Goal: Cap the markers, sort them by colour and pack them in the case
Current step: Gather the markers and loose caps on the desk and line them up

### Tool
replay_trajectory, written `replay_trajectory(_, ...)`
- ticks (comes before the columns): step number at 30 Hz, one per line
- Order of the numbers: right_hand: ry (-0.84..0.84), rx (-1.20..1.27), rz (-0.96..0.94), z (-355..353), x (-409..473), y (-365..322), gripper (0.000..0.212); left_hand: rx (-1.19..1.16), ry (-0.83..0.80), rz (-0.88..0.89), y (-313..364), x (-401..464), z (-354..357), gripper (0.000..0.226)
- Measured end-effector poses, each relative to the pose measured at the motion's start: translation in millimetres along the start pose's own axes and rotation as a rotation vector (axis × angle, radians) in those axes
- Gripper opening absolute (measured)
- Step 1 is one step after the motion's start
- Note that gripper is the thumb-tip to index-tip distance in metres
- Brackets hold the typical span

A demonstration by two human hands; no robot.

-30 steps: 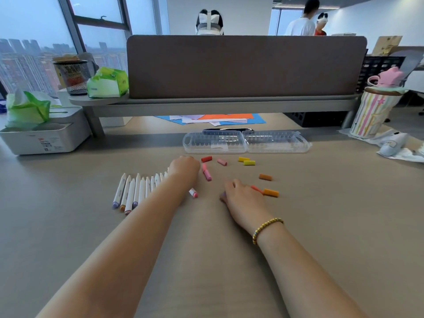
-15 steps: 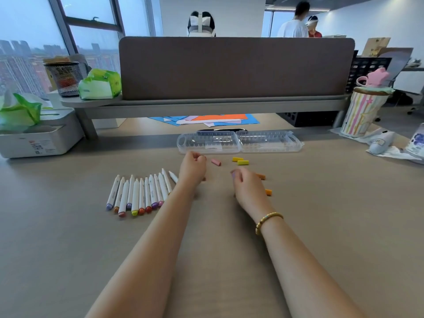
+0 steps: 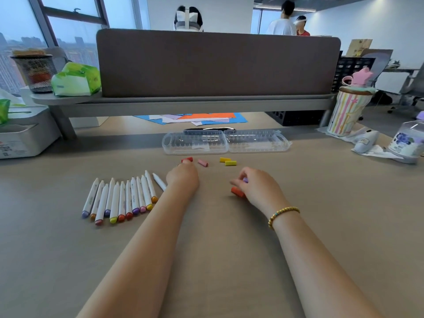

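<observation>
Two hands work the table (image 3: 321, 226): your left hand (image 3: 182, 177) is curled knuckles-up just right of the row of uncapped markers (image 3: 121, 199), and whether its grip holds anything cannot be told. A red cap (image 3: 187, 159) lies just beyond its fingers. Your right hand (image 3: 259, 187) pinches a small lilac cap (image 3: 245, 179) in a narrow grip, with an orange cap (image 3: 238, 192) on the table touching its near-left side. A pink cap (image 3: 203, 162) and two yellow caps (image 3: 227, 161) lie farther out, before the open clear case (image 3: 226, 141). Print on the marker barrels and on the white box (image 3: 20, 138) at far left is too small to read.
</observation>
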State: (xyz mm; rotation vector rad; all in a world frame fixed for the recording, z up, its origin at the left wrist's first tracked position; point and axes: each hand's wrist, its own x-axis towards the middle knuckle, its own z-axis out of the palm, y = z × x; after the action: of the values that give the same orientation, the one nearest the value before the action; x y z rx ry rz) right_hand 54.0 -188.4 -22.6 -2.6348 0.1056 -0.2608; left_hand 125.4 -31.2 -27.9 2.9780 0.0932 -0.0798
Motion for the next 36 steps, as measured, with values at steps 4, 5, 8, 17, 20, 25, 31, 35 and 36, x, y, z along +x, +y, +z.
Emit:
replay_trajectory(4, -0.056, -0.313, -0.081, -0.7, -6.7, -13.6, 0.028, 0.032, -0.024, 0.046, 3.2, -2.4, -0.4, 0.043)
replay_trajectory(5, -0.070, -0.359, -0.095, 0.1, -7.5, -14.4, 0.022, 0.013, -0.030, 0.048, 2.0, -2.7, 0.2, 0.045)
replay_trajectory(8, -0.101, -0.439, -0.102, 5.0, -8.6, -16.3, 0.017, -0.147, 0.013, 0.096, 0.0, -4.0, -2.9, 0.041)
replay_trajectory(17, -0.010, -0.113, 0.038, 9.6, -0.3, -16.6, 0.020, -1.451, -0.315, -0.111, 11.7, -13.7, -9.9, 0.020)
replay_trajectory(20, 0.015, 0.327, 0.126, 5.3, 5.0, -5.5, 0.013, -1.536, -0.358, -0.107, 16.1, -20.3, -8.8, 0.026)
replay_trajectory(25, 0.169, 0.722, 0.205, -4.0, 6.9, 11.3, 0.036, -1.484, -0.331, -0.059, 16.8, -19.5, -6.6, 0.026)
replay_trajectory(31, -0.035, 0.059, 0.020, -15.8, 3.3, 31.7, 0.016, -0.413, 0.130, 0.231, 5.4, 1.8, 3.5, 0.033)
replay_trajectory(35, -0.223, -0.268, -0.017, -14.5, -4.0, 18.8, 0.030, 0.063, 0.105, 0.336, 2.4, 17.8, 1.4, 0.055)
replay_trajectory(36, -0.237, -0.317, -0.020, -12.8, -4.4, 17.9, 0.031, 0.152, 0.092, 0.356, 2.3, 21.9, 0.5, 0.057)
